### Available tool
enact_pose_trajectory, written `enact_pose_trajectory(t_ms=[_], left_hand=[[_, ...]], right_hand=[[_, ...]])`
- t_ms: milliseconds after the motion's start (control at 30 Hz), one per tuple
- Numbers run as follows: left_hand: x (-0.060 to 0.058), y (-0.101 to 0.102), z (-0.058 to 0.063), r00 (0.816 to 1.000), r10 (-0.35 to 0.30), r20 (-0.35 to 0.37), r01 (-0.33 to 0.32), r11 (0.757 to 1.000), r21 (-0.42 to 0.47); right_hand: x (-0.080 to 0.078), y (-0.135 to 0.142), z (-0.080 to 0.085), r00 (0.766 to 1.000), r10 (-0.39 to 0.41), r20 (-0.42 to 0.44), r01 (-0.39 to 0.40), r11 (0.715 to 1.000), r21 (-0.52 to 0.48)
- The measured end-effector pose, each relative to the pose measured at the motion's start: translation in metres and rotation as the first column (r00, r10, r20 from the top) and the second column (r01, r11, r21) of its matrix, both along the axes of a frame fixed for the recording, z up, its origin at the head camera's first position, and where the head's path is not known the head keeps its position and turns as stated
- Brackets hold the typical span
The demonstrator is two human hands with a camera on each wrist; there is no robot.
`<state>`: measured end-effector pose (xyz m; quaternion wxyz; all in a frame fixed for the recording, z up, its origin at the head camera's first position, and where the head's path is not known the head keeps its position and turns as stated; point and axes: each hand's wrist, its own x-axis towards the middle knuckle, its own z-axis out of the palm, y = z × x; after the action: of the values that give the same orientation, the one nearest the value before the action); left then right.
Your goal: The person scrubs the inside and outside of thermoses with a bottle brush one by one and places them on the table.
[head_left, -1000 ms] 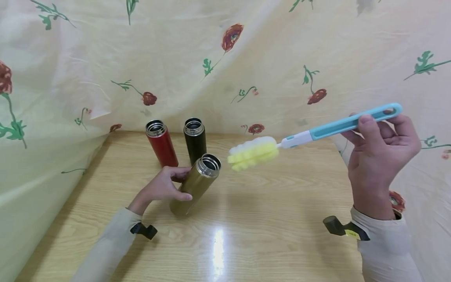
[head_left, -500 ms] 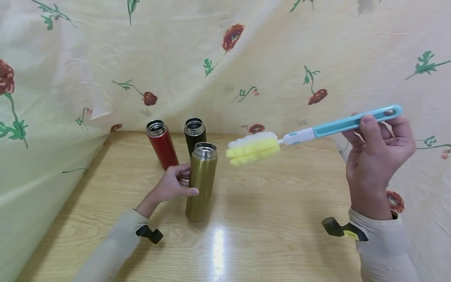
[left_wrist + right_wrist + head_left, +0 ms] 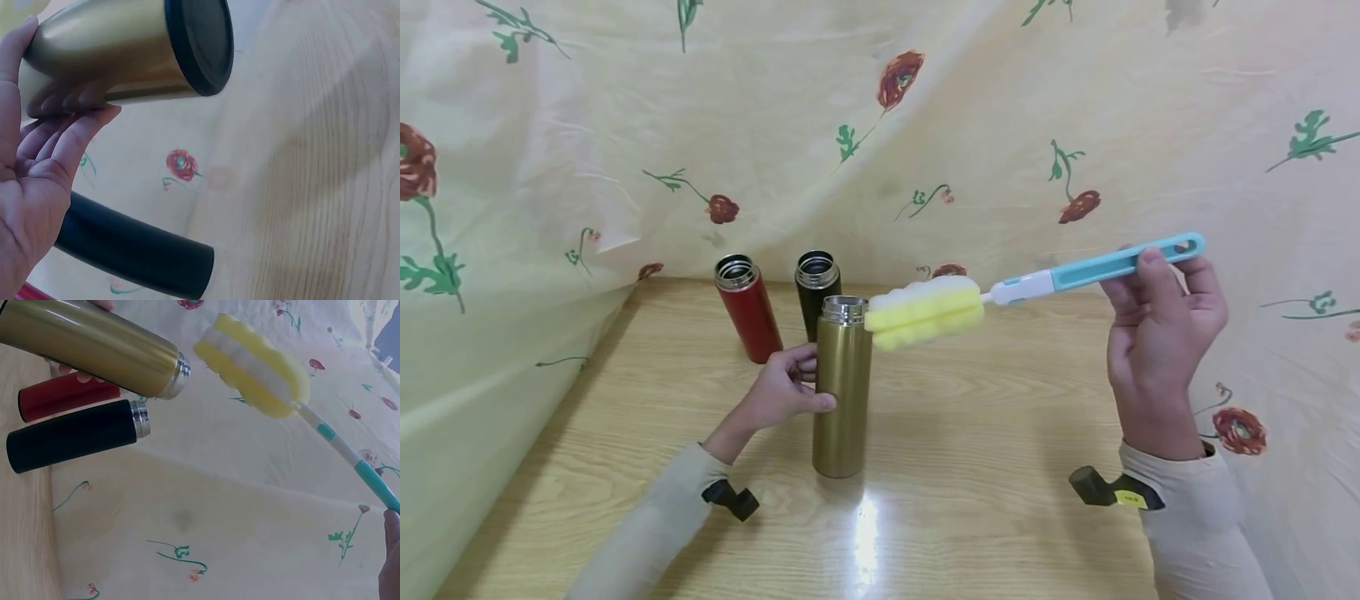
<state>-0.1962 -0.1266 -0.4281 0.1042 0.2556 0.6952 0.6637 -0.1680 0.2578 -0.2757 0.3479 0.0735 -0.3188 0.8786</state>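
Observation:
My left hand [image 3: 784,390] grips a gold thermos flask [image 3: 844,408] around its middle and holds it nearly upright. Its steel mouth is uncapped, and the left wrist view shows its dark base [image 3: 206,47] lifted off the table. In my right hand [image 3: 1167,337] is a bottle brush, pinched by its blue handle [image 3: 1093,268] between thumb and fingers. The brush's yellow and white sponge head [image 3: 925,315] points left, level with the flask's neck. In the right wrist view a small gap separates the sponge [image 3: 256,369] from the flask's rim [image 3: 178,376].
Behind the left hand stand a red flask [image 3: 749,317] and a black flask [image 3: 817,292], both uncapped. The gold flask partly covers the black one. A flower-patterned cloth [image 3: 985,108] hangs behind and beside the wooden table [image 3: 985,500].
The gold flask has gone from tilted to nearly upright and shifted slightly right. My right hand has brought the brush left, so its sponge head is closer to the flask's mouth.

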Motion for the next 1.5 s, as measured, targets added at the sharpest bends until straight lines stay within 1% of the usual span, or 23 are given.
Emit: enact_pose_trajectory(t_ms=[233, 433, 533, 667, 800, 967, 1200, 1367, 1500], left_hand=[[0.003, 0.008, -0.003, 1.0, 0.024, 0.02, -0.025, 0.999, 0.045], [0.005, 0.014, -0.004, 0.998, 0.036, 0.05, -0.041, 0.995, 0.089], [0.006, 0.018, -0.005, 0.999, 0.037, 0.04, -0.041, 0.993, 0.108], [0.006, 0.021, -0.007, 1.0, 0.012, 0.022, -0.015, 0.988, 0.156], [0.007, 0.024, -0.009, 0.999, -0.021, 0.036, 0.012, 0.975, 0.223], [0.008, 0.027, -0.008, 0.998, -0.048, 0.048, 0.032, 0.957, 0.288], [0.008, 0.031, -0.009, 0.997, -0.061, 0.048, 0.042, 0.945, 0.323], [0.007, 0.032, -0.008, 0.998, -0.05, 0.048, 0.031, 0.939, 0.341], [0.007, 0.032, -0.006, 0.997, -0.055, 0.048, 0.034, 0.933, 0.358]], right_hand=[[-0.002, -0.006, -0.008, 0.998, 0.062, 0.029, -0.062, 0.998, -0.03], [-0.006, -0.013, -0.018, 0.994, 0.081, 0.069, -0.08, 0.996, -0.027], [-0.008, -0.017, -0.024, 0.992, 0.089, 0.088, -0.086, 0.996, -0.036], [-0.01, -0.019, -0.03, 0.99, 0.095, 0.104, -0.091, 0.995, -0.041], [-0.012, -0.021, -0.037, 0.986, 0.12, 0.111, -0.115, 0.992, -0.054], [-0.015, -0.023, -0.044, 0.976, 0.157, 0.148, -0.145, 0.986, -0.086], [-0.016, -0.024, -0.055, 0.957, 0.203, 0.205, -0.18, 0.976, -0.126], [-0.015, -0.024, -0.061, 0.947, 0.216, 0.237, -0.189, 0.973, -0.131], [-0.013, -0.024, -0.067, 0.94, 0.216, 0.263, -0.191, 0.975, -0.116]])
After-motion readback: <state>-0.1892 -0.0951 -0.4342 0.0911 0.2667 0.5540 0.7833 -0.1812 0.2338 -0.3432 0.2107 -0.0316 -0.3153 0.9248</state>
